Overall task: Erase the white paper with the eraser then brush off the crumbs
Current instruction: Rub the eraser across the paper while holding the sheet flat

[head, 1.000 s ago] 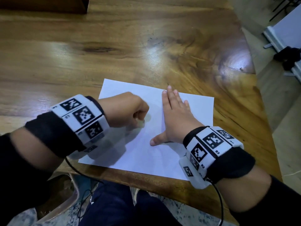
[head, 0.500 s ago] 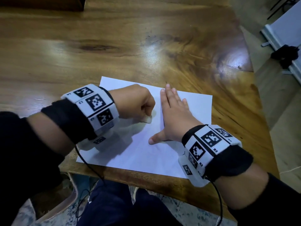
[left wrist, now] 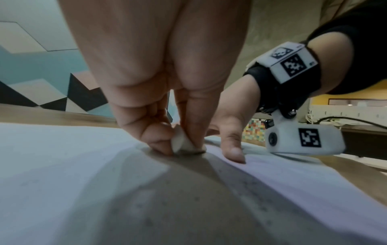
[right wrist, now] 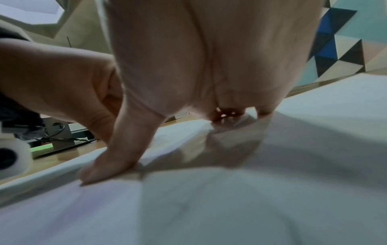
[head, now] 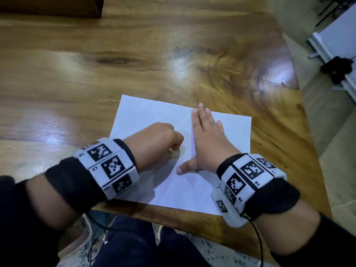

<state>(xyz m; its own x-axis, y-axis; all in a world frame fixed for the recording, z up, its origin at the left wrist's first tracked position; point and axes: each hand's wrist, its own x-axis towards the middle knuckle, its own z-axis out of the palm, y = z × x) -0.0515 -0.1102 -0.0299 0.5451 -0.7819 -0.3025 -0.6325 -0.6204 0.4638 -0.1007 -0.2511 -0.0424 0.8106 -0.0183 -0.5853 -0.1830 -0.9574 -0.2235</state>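
A white sheet of paper (head: 154,116) lies on the wooden table (head: 77,74) near its front edge. My left hand (head: 159,141) is curled in a fist and pinches a small white eraser (head: 176,154) whose tip touches the paper near its middle. The left wrist view shows the eraser (left wrist: 184,142) squeezed between thumb and fingers, pressed on the paper (left wrist: 83,182). My right hand (head: 208,139) lies flat on the sheet just right of the eraser, fingers straight, thumb spread toward me. In the right wrist view the thumb (right wrist: 117,157) presses the paper (right wrist: 251,199).
The table's front edge (head: 173,214) runs just below the sheet, with my legs under it. The table's right edge falls off to a floor with a white board and a dark object (head: 337,68). A dark wooden block (head: 50,6) sits at the far left.
My left hand with the eraser went right and away from me half a second ago, then came back toward me. The right hand stays flat on the paper.
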